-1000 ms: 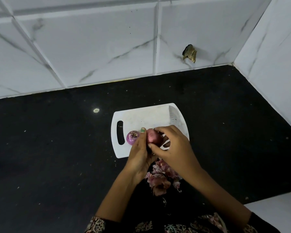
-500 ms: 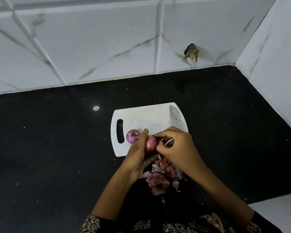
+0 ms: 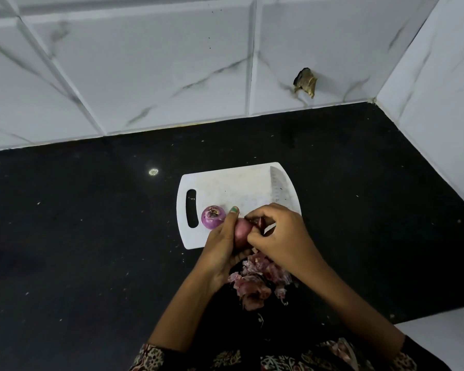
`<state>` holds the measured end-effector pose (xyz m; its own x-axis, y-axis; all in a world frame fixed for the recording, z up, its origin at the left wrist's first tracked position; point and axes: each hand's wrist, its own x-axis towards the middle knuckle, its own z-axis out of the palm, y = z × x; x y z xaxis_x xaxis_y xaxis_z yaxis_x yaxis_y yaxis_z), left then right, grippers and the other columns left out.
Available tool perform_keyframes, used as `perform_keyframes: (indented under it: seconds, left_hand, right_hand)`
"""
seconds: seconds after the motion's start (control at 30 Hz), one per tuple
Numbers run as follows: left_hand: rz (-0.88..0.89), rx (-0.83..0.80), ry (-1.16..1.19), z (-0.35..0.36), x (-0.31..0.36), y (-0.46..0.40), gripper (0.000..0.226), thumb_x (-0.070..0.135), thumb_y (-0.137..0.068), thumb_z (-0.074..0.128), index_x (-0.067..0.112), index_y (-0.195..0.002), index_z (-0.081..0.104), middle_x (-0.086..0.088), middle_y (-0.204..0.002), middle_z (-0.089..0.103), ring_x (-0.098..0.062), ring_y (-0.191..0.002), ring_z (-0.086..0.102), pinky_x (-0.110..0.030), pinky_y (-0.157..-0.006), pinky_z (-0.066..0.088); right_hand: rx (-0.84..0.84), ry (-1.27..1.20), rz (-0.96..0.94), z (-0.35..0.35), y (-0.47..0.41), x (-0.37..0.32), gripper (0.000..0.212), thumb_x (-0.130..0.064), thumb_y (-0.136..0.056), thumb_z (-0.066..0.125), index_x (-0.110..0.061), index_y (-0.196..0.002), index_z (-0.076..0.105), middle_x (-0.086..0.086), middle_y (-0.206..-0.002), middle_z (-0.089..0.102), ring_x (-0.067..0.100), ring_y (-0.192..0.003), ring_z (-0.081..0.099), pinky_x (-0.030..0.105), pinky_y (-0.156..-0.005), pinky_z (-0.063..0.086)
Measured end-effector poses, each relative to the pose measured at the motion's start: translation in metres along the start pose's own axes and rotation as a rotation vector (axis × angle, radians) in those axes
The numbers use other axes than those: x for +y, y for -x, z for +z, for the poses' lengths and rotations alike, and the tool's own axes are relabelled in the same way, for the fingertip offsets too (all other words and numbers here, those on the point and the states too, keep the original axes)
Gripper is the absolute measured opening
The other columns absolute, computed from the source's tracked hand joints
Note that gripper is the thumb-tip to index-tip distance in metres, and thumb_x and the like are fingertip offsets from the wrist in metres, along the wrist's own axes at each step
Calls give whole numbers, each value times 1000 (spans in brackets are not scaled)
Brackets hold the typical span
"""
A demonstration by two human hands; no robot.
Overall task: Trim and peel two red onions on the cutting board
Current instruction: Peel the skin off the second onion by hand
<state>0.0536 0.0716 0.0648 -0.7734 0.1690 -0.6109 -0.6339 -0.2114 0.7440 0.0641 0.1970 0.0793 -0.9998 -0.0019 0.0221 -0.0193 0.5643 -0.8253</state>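
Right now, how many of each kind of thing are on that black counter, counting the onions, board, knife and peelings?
Red onions: 2, a peeled onion lying on the board and an onion in the hands, held by the left hand while the right hand pinches its skin
Cutting board: 1
Knife: 1
Pile of peels: 1
Total: 5

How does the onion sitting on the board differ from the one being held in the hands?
The onion on the board rests free beside the handle slot of the cutting board, touched by no hand; the held onion is gripped by the left hand while the right hand pinches at its skin. The resting one shows glossy purple with a trimmed end facing up; the held one looks duller, pinkish-red, and is largely hidden. Both are small red onions.
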Motion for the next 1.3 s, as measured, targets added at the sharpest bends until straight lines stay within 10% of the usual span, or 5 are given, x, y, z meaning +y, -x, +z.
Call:
perform_keyframes:
  seconds: [0.43, 0.83, 0.9, 1.03, 1.3]
  left_hand:
    - [-167, 88, 105, -5, 0, -3, 56, 54, -99, 33, 8, -116, 61, -5, -81, 76, -13, -64, 65, -27, -63, 51]
    - [-160, 27, 90, -9, 0, -4, 72, 62, -97, 26, 10, -78, 72, -6, -79, 72, -11, -51, 57, -26, -58, 41]
    - [-148, 1, 85, -9, 0, -4, 72, 56, -98, 24, 12, -71, 75, -9, -78, 69, -13, -53, 56, -27, -59, 38]
    - [-112, -52, 8, -9, 2, -1, 54, 43, -99, 20, 9, -103, 63, -2, -67, 64, -14, -58, 55, -26, -57, 38]
    - [89, -62, -153, -3, 1, 1, 39, 47, -100, 38, 17, -107, 62, -3, -89, 61, -10, -62, 59, -21, -55, 47]
  right_hand:
    - [231, 18, 77, -10, -3, 24, 21, 4, -86, 59, -11, -91, 73, -16, -83, 64, -12, -78, 59, -2, -71, 41]
    - [-104, 221, 92, -2, 6, 44, 22, -22, -95, 54, -15, -111, 67, -2, -108, 68, 14, -103, 61, 30, -87, 49]
    - [-47, 133, 36, -3, 7, 37, 24, -23, -94, 55, -17, -116, 64, -4, -113, 65, 10, -108, 57, 16, -86, 47]
    - [-29, -74, -42, -7, 5, 14, 25, -20, -88, 66, -19, -112, 65, -8, -107, 63, 3, -100, 59, 17, -77, 51]
    - [-8, -113, -20, -13, 1, 4, 28, -24, -77, 76, -21, -102, 65, -11, -100, 65, 4, -91, 63, 33, -73, 57]
